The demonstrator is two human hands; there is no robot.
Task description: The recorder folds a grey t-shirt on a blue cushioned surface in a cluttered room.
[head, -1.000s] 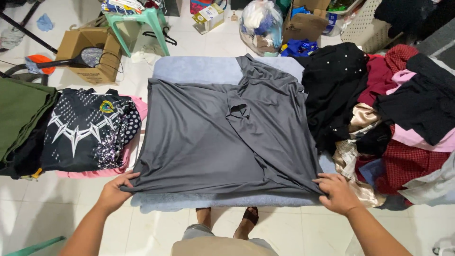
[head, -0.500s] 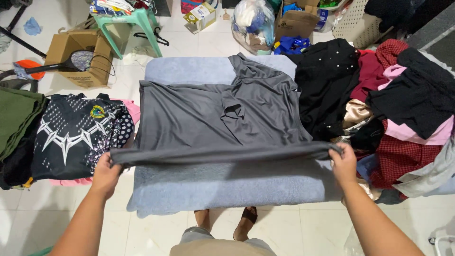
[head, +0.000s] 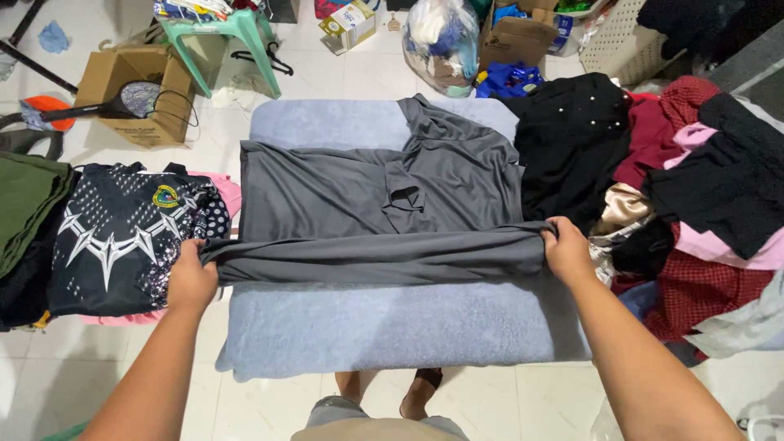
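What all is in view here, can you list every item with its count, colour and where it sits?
grey garment: one, dark grey, spread on the pad, near edge lifted and folded over
pad: one, pale blue-grey, centre floor
folded stack: one, black patterned top over pink, left of pad
green cloth: one, olive, far left
clothes pile: one, black, maroon, pink, red, right of pad
cardboard box: one, brown, upper left, racket-shaped tool on it
stool: one, mint green, top
plastic bag: one, clear, top centre
left hand: gripping the garment's left end
right hand: gripping the right end
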